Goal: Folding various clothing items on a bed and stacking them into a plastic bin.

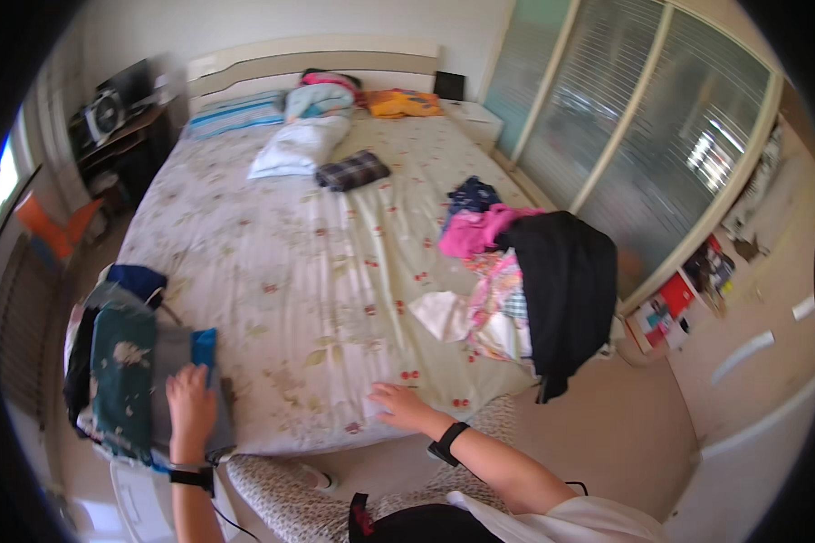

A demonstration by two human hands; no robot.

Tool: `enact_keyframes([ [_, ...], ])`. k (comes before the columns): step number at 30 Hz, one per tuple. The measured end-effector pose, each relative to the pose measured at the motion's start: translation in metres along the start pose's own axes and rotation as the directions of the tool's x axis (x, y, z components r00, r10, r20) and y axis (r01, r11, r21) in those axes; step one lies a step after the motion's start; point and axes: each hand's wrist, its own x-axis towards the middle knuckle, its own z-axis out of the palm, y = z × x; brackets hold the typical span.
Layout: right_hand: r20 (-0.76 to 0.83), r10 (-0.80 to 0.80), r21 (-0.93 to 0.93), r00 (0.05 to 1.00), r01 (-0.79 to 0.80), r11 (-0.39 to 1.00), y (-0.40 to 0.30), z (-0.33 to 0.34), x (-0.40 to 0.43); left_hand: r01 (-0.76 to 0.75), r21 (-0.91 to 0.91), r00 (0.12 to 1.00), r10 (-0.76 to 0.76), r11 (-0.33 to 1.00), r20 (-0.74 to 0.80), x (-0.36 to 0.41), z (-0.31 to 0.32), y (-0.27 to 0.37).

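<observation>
My left hand rests palm down on a grey folded garment at the bed's near left corner. A bright blue cloth shows just beyond its fingertips. Beside that lies a dark green folded garment with pale patches, and farther out a navy cloth tops the pile. My right hand holds nothing; its fingers are spread over the near edge of the floral bed sheet. To the right, a black garment hangs over the bed's edge next to loose pink clothes.
A plaid folded cloth and a white pillow or folded cloth lie farther up the bed. Sliding glass doors run along the right side. An orange chair and a desk with a fan stand left.
</observation>
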Motion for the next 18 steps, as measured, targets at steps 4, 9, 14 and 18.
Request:
enact_keyframes([
  [4, -0.458, 0.054, -0.081, 0.887, -0.102, 0.992, 0.054, -0.080, -0.017, -0.101, -0.248, 0.966, 0.154, 0.964, 0.206, -0.006, 0.094, 0.097],
  [9, -0.919, 0.117, -0.239, 0.376, -0.768, 0.594, 0.148, -0.203, -0.071, -0.185, -0.238, 0.929, 0.249, 0.954, 0.274, -0.029, 0.149, 0.149],
  [14, -0.742, 0.647, 0.223, 0.175, -0.846, 0.485, 0.184, -0.268, -0.089, -0.166, -0.253, 0.904, 0.249, 0.953, 0.347, -0.032, 0.137, 0.146],
  [18, -0.738, 0.455, 0.177, 0.499, -0.507, 0.844, 0.167, -0.264, -0.039, 0.015, -0.408, 0.858, 0.198, 0.913, 0.474, -0.019, 0.121, 0.149],
])
